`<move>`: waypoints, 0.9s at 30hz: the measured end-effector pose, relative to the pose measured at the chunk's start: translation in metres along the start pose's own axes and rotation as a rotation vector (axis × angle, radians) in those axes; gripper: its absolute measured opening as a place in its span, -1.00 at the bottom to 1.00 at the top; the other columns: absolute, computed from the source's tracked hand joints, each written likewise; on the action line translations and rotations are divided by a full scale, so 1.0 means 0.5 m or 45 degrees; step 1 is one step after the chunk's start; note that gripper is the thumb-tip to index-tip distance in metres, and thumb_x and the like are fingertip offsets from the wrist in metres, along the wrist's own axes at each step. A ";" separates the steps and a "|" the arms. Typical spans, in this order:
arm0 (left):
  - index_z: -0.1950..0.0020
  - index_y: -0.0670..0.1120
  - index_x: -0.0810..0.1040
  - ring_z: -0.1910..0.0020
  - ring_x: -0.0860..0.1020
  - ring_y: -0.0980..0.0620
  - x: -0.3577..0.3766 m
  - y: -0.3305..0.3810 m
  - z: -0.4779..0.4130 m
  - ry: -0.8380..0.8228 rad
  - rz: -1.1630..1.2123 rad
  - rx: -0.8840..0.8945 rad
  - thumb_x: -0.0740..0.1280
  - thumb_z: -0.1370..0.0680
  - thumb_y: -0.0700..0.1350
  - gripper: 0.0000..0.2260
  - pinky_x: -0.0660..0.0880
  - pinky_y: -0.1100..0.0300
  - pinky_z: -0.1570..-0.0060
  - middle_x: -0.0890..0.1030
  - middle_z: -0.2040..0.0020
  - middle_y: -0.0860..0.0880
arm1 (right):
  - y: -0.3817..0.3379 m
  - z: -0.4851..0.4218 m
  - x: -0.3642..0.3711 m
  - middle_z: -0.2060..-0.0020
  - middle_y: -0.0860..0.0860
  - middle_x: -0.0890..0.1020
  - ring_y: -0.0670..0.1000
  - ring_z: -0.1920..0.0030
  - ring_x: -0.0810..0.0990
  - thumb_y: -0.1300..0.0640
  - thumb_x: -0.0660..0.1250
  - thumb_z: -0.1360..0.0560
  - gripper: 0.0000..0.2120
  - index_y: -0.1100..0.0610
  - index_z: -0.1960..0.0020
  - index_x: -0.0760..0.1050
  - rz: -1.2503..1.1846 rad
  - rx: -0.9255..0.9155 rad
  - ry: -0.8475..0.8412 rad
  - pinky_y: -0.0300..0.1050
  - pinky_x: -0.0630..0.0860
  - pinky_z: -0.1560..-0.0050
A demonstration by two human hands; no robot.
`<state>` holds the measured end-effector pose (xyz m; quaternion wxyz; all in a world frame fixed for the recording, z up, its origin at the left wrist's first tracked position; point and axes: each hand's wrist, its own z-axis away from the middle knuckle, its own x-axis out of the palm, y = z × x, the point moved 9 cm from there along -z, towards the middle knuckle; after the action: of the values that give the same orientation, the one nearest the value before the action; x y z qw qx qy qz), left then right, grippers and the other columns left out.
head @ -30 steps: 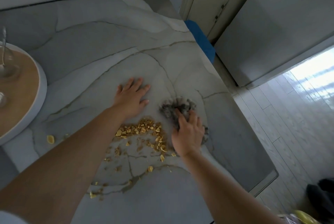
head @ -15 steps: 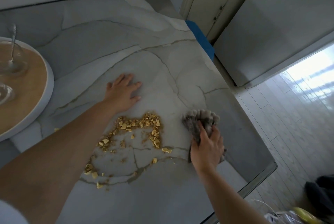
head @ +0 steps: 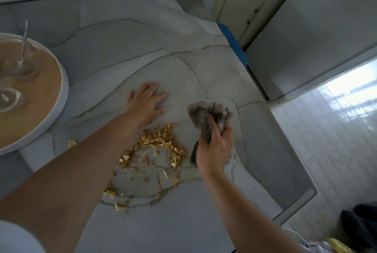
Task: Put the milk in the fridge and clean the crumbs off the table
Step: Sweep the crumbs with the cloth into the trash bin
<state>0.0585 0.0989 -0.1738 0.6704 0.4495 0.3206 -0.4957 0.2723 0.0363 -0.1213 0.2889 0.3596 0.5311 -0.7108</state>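
I am watching two bare hands working over one marble-veined table (head: 126, 34). The left hand (head: 145, 103) is lying flat on the top, fingers straight and spread, just beyond the crumbs (head: 159, 142). The right hand (head: 216, 148) is gripping one grey cloth (head: 206, 116), its fingers curling round the bunched middle while the fluffy end is sticking out toward the far side. The cloth is blurring, so I cannot tell whether it is touching the table or hanging just above it.

The crumbs are sitting on the table between the two hands and nearer me. One curved main heap of yellow bits is lying just left of the cloth, a thinner scatter is trailing toward the left forearm, and one lone piece (head: 71, 143) is lying beside the tray (head: 64, 89). That one round, white-rimmed tray is standing at the table's left, carrying two clear glasses (head: 19, 66), one of them holding one spoon (head: 24, 36).

Two strips of blue tape (head: 234, 42) are showing, one along the table's right edge and one on the wall.
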 end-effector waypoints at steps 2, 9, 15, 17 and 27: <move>-0.51 0.17 0.04 -0.53 -0.17 -0.02 0.001 0.000 -0.002 0.005 0.017 0.010 0.11 -0.59 0.15 -0.49 -0.10 -0.15 -0.46 -0.12 -0.56 0.05 | 0.016 -0.057 -0.013 -0.47 0.10 0.13 0.13 -0.46 0.09 0.06 0.20 -0.55 -0.51 -0.10 -0.45 0.23 0.110 0.050 -0.016 0.05 0.05 -0.44; -0.52 0.14 0.05 -0.53 -0.15 0.01 0.001 -0.009 -0.002 -0.013 0.037 0.030 0.16 -0.59 0.12 -0.47 -0.09 -0.12 -0.46 -0.10 -0.56 0.06 | -0.018 -0.087 0.072 -0.47 0.09 0.12 0.15 -0.42 0.15 -0.03 0.16 -0.56 -0.51 -0.12 -0.47 0.17 0.531 -0.157 -0.263 0.09 0.19 -0.36; -0.52 0.11 0.07 -0.53 -0.11 0.02 0.000 -0.022 0.012 -0.018 0.048 0.004 0.19 -0.59 0.03 -0.47 -0.06 -0.05 -0.47 -0.06 -0.56 0.06 | -0.084 -0.027 0.103 -0.39 0.07 0.24 0.13 -0.35 0.24 -0.03 0.19 -0.54 -0.52 -0.13 -0.44 0.23 0.480 -0.499 -0.429 0.04 0.23 -0.33; -0.52 0.09 0.10 -0.54 -0.07 0.01 -0.001 -0.037 0.030 -0.013 0.067 -0.022 0.20 -0.59 0.02 -0.48 -0.03 -0.01 -0.48 -0.02 -0.56 0.06 | -0.100 -0.026 0.072 -0.37 0.08 0.28 0.13 -0.35 0.26 0.04 0.25 -0.51 -0.52 -0.10 -0.42 0.29 0.347 -0.549 -0.356 0.04 0.24 -0.34; -0.47 -0.03 0.26 -0.50 0.15 -0.02 -0.059 -0.117 0.189 0.307 0.429 -0.234 0.13 -0.62 -0.05 -0.60 0.07 0.16 -0.43 0.25 -0.50 0.00 | -0.187 -0.001 0.041 -0.24 0.14 0.45 0.19 -0.21 0.42 0.22 0.31 -0.44 -0.55 0.03 -0.32 0.46 0.207 -0.819 -0.298 0.14 0.41 -0.21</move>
<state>-0.0077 0.0171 -0.1279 0.7387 0.4898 0.3627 -0.2880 0.1865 0.0616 -0.0868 0.5020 0.2074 0.6606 -0.5183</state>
